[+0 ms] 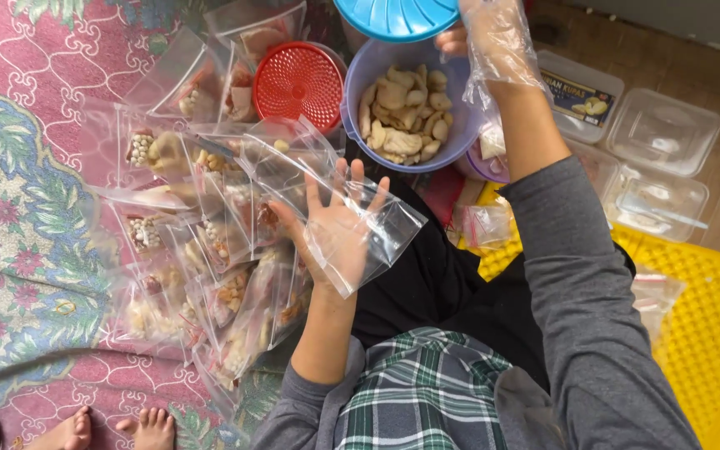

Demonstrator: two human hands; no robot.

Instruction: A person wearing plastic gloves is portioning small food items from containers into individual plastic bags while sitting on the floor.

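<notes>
Zip bag (368, 229), clear and empty, lies across the left hand (335, 225), whose fingers are spread wide under a thin plastic glove, just above the person's dark lap; its lower corner hangs free past the palm; left of it a heap of filled clear bags (202, 250) crowds the patterned rug (18, 192) with little bare room between; farther off the purple bowl (406, 108) of pale crackers sits close beside a red strainer lid (297, 83); the right hand (493, 37), gloved too, grips the blue lid (397, 17) at the bowl's far rim; clear lidded tubs (660, 133) line the right edge, above a yellow mat (710, 317).
</notes>
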